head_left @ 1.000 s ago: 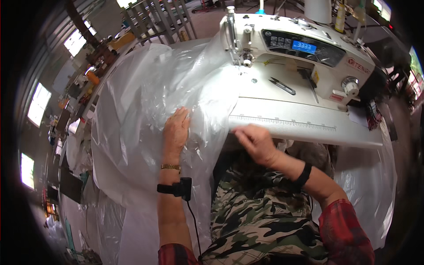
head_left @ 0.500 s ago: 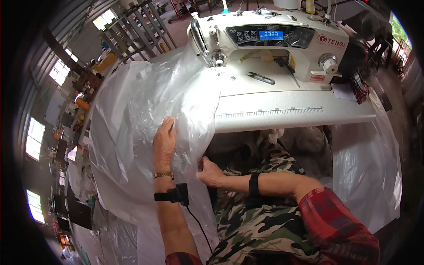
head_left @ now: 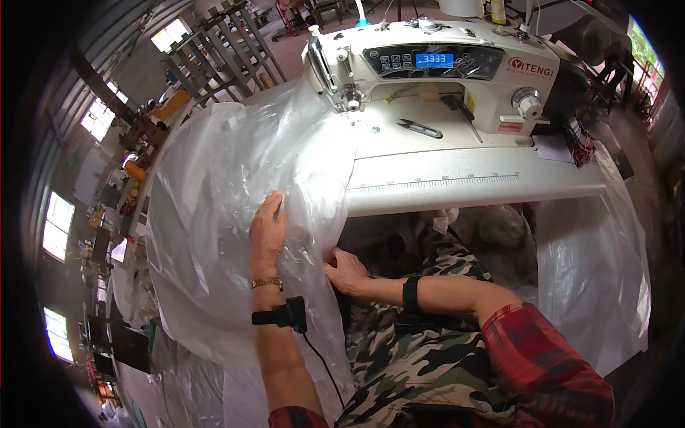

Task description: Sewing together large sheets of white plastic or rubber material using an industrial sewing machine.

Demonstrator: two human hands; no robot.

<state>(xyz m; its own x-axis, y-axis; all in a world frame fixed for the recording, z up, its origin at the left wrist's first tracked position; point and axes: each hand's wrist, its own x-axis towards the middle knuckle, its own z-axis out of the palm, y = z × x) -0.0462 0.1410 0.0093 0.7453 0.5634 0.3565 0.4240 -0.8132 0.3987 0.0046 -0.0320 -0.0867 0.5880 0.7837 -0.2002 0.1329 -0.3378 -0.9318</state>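
Note:
A large, crinkled sheet of translucent white plastic (head_left: 207, 235) spreads over the left of the sewing table and hangs down toward me. On top of it rests my left hand (head_left: 268, 232), fingers stretched out together and pointing away from me. My right hand (head_left: 348, 273) is at the sheet's right edge, below the table front, with its fingers curled and closed on that edge; some fingertips are hidden. Beyond the sheet stands a white sewing machine (head_left: 428, 68) with a lit display, its needle head above the sheet's far right part.
Small thread snips (head_left: 421, 129) lie on the machine bed, right of the needle. A ruler scale (head_left: 442, 181) runs along the table's front edge. More plastic sheeting (head_left: 592, 264) hangs at the right. A metal rack (head_left: 221, 57) stands behind at the left.
My right hand has shifted slightly up and to the right along the sheet's edge. My left hand stays nearly where it was on the plastic.

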